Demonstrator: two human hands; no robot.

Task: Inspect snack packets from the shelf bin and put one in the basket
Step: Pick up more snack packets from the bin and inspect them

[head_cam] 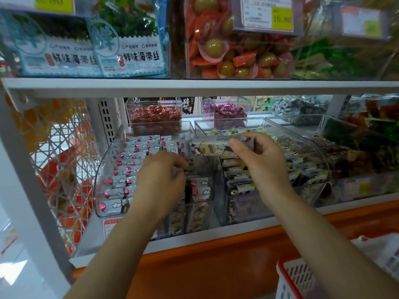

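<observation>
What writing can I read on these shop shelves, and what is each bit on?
"鲜味海带丝": the seaweed packets, both alike.
"10.80": yellow price tag.
"80", partly cut off: top-left yellow tag.
"碎银子": black packet, far back.
Too blurred to read: the snack packet held in the right hand, and the remaining tags.

the person's right hand point(265, 162) pinched a long snack packet point(212, 148) near its right end, holding it level above the divide between two clear bins. at eight o'clock from it, the left hand point(162, 178) reached down into the left bin point(108, 167), fingers curled among silver packets point(129, 169) printed with pink balloons; whether it gripped one i couldn't tell. a white basket point(287, 277) with a red rim sat at five o'clock, below the orange shelf edge point(216, 262).
</observation>
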